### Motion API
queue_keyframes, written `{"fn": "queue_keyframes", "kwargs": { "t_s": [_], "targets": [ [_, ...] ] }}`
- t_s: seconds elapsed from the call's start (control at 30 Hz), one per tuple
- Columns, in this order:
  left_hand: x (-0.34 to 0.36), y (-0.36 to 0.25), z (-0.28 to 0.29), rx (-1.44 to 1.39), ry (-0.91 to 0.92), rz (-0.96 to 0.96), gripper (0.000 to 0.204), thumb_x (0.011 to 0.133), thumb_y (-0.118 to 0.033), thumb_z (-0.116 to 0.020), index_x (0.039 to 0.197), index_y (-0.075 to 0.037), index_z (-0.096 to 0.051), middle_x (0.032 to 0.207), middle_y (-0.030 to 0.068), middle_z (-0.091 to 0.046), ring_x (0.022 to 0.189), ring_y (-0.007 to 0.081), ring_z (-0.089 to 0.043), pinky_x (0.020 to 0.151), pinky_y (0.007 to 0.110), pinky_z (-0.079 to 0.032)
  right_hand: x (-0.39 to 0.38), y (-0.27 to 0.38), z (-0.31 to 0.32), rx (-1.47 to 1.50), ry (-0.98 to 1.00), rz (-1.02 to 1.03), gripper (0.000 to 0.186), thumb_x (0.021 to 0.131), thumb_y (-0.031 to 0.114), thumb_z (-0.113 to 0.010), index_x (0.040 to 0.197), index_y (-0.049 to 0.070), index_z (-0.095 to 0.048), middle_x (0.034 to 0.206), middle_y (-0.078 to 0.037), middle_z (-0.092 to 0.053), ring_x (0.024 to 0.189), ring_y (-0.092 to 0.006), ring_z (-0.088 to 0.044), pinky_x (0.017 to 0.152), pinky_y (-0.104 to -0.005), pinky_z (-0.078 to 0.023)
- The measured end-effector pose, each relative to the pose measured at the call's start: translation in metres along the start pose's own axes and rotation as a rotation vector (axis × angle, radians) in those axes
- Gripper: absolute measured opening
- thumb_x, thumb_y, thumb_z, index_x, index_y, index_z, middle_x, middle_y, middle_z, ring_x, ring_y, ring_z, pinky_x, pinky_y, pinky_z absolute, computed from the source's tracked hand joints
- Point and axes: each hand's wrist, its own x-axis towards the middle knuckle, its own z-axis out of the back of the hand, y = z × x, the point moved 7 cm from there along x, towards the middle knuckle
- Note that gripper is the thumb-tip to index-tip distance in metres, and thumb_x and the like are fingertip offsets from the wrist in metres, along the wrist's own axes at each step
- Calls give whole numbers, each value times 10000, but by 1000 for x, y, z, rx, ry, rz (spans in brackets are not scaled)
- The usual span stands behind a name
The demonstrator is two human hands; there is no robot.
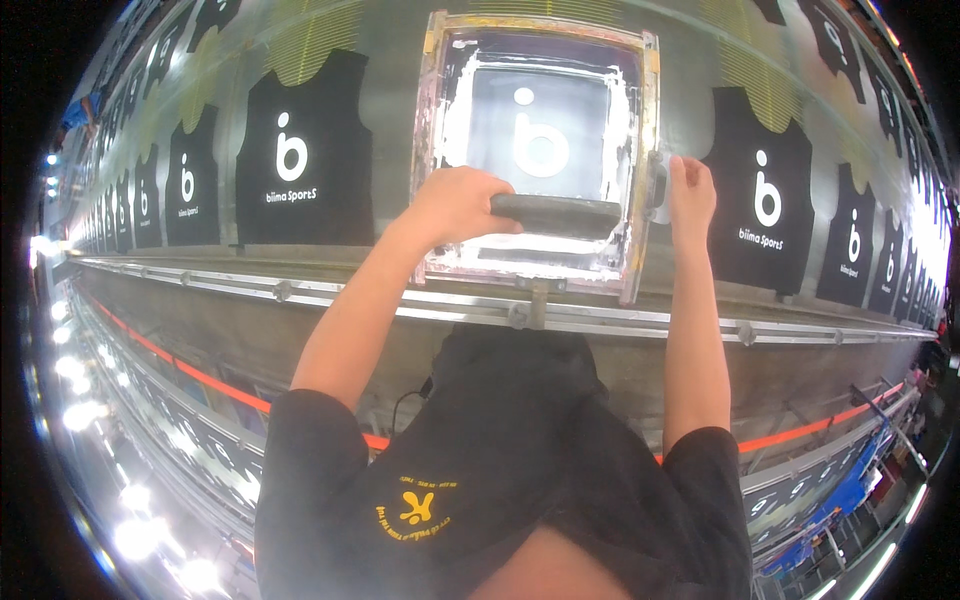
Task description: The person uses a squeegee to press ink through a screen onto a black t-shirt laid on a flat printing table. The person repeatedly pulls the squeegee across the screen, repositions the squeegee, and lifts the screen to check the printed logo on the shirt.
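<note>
My left hand [462, 207] is closed round the left end of a dark squeegee [565, 216], which lies crosswise over the lower part of a screen-printing frame [646, 110]. White ink is smeared along the inside of the frame and round the mesh. A white printed design [541, 146] shows through the screen's middle. Just off the frame's right side, my right hand [692, 200] is raised with its fingers curled together. Whether anything is between those fingers is hidden. A dark fitting [656, 180] on the frame's edge is close beside them.
Black sleeveless shirt pieces with white prints lie along the long table, one left [305, 150] and one right [762, 190] of the frame, with several more beyond. A metal rail [620, 318] runs along the near edge. Past it stretches an orange strip [180, 360].
</note>
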Motion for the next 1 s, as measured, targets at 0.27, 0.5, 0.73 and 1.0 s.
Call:
{"fn": "queue_keyframes", "kwargs": {
  "t_s": [0.27,0.5,0.73,1.0],
  "targets": [
    [64,7,69,171,-247,-86,370,840,-486,-812,1055,-186,-790,978,46,-758,957,303,-719,784,436,-552,-7,7,-20,87,73,-107,385,991,328,-725,1086,-45,-705,875,-122,-744,803,-180,-664,788,-362,-522],
    [138,12,126,375,-252,-86,364,876,-461,-776,1103,-177,-776,1002,53,-765,1002,303,-723,824,437,-568,-17,30,-1,232,19,-62,320,1006,260,-730,1047,-56,-709,859,-68,-723,772,-103,-610,717,-306,-503],
    [122,-2,95,377,-307,-31,313,894,-441,-765,1048,-169,-768,1013,38,-760,1019,285,-719,838,464,-572,-26,43,10,172,-26,-12,315,992,267,-730,1062,-40,-719,886,-102,-750,804,-154,-663,777,-341,-529],
    [-33,-34,-58,318,-615,-288,315,754,-46,-713,1059,-123,-689,1023,38,-694,952,275,-676,770,426,-554,-17,24,6,233,-11,-1,310,980,284,-711,1009,-25,-716,878,-143,-757,790,-208,-692,775,-375,-534]
  ]
}}
